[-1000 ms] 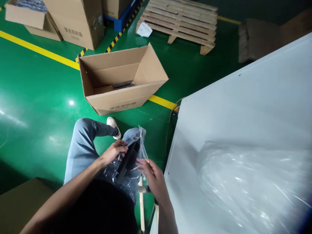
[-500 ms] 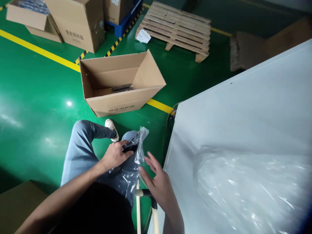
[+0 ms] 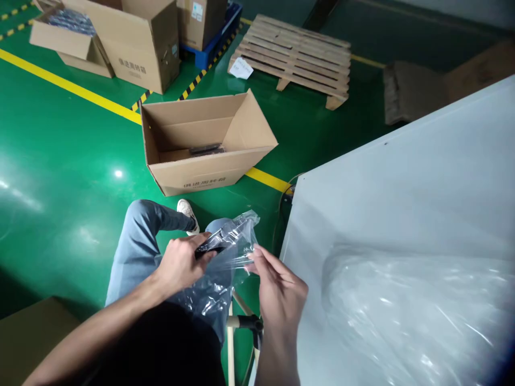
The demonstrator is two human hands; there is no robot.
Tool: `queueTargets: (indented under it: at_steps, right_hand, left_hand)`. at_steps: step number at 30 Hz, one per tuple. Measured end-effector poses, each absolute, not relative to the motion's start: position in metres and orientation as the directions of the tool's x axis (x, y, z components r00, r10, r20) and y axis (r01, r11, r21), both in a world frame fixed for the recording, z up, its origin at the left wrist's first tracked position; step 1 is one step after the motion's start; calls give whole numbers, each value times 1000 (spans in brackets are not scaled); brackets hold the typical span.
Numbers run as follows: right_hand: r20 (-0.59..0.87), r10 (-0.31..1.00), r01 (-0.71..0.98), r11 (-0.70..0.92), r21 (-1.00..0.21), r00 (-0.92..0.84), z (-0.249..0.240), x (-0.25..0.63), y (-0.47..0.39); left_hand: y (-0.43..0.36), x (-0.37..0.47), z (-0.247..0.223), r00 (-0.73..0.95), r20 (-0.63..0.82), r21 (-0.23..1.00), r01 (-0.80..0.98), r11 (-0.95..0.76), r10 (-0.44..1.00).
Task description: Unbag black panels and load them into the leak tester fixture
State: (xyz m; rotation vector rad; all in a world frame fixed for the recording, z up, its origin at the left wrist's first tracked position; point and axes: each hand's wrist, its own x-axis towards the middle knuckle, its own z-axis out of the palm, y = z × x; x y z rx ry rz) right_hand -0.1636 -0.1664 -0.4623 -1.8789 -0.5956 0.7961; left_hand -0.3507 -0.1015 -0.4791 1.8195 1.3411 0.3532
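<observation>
Over my lap, my left hand [image 3: 185,261] grips a flat black object [image 3: 209,251] together with the clear plastic bag [image 3: 235,236] around it. Most of that black object is hidden by my fingers and the film, so its kind does not show. My right hand [image 3: 277,279] pinches the bag's edge between thumb and fingers and stretches the film to the right. Loose film hangs down below both hands across my thigh.
An open cardboard box [image 3: 209,174] with dark items inside stands on the green floor ahead. To my right is a white table [image 3: 362,177] bearing a heap of clear plastic bags [image 3: 406,311]. Further off are a wooden pallet [image 3: 293,51] and more cartons [image 3: 134,48].
My right hand has gone from open beside the bag to pinching its edge. The film is now pulled out to the right. My left hand keeps its grip; the view has shifted slightly.
</observation>
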Motion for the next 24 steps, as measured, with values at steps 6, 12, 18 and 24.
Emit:
queueTargets:
  at_steps: [6,12,18,24]
  right_hand:
    - [-370,643,-191,-333,-924,670,-467,-157,-163]
    - [-288,672,-103,-301,-948,683,-462,-167,-172]
    - [-183,605,-19,-267,-963,775,-458,-175,-187]
    - [-501,667,-477,-241,-845,551,-468,-146,-178]
  left_hand:
    - [-95,-367,-473,477,-347,881,460,107,808]
    - [-95,-371,-477,486,-358,913,362,189,797]
    - [-90,-373,-484,322,-402,903,294,313,857]
    - [-84,-386,-484,355,-560,796,-21,605,749]
